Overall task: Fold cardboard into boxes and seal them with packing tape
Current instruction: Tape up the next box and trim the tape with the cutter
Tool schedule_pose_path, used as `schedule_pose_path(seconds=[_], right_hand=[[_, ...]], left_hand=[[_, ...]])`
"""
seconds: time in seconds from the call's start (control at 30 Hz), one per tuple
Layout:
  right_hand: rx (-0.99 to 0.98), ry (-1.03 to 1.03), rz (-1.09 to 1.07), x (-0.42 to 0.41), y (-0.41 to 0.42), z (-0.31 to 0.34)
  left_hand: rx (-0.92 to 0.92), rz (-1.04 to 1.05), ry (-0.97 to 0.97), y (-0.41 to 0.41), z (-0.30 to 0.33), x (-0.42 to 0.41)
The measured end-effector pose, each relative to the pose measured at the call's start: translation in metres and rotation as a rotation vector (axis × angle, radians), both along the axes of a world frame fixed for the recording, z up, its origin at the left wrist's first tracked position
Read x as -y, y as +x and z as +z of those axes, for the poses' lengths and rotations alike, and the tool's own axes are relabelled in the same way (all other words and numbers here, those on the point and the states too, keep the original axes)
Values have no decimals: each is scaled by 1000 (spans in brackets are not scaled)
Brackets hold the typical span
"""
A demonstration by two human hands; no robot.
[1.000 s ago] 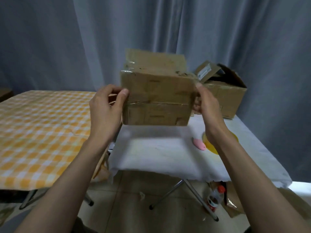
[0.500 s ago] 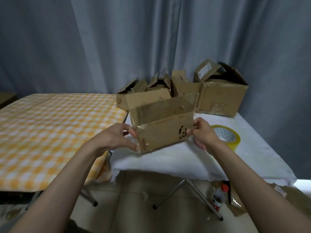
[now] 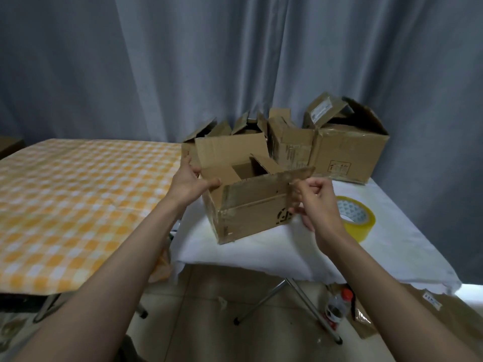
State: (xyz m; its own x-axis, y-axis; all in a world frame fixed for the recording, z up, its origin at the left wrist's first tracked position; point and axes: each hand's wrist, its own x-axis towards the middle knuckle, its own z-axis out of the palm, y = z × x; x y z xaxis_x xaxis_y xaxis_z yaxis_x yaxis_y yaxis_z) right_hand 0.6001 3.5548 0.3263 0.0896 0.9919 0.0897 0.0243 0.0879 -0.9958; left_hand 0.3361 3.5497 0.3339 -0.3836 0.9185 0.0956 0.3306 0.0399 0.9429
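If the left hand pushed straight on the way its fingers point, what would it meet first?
Probably the cardboard box: the left hand already grips its left wall, fingers pointing up and away. Beyond lie the other boxes; depth is unclear.

A folding table draped in a white cloth (image 3: 274, 253) carries an open brown cardboard box (image 3: 251, 205) near its front edge. At the box's 3 o'clock lies a roll of yellow packing tape (image 3: 358, 218), flat on the cloth. At 12 o'clock sits a cluster of smaller open cardboard boxes (image 3: 261, 137), and at 1 o'clock a larger taped brown carton (image 3: 345, 155). At 9 o'clock stands a second table under an orange-and-white checked cloth (image 3: 78, 199).
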Motion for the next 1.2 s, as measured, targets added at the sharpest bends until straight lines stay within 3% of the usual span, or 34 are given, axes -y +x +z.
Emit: schedule_pose_path(seconds=[0.17,0.3,0.37,0.5,0.7,0.97,1.2], right_hand=[[72,17,-18,2,-1,9],[188,-23,-25,-10,-6,13],[271,-64,1,-18,-8,14],[677,24,34,-21,-19,7],[639,145,77,-13,-29,3],[971,360,211,3,-16,11],[1135,368,280,-16,-29,-5]], left_hand=[[0,-81,106,6,-1,6],[-391,-93,180,22,2,33],[-485,-151,191,29,3,49],[-708,-277,155,37,-2,72],[-967,-265,180,43,-9,75],[-1140,-120,166,40,-8,54],[-1088,-100,127,30,-13,1]])
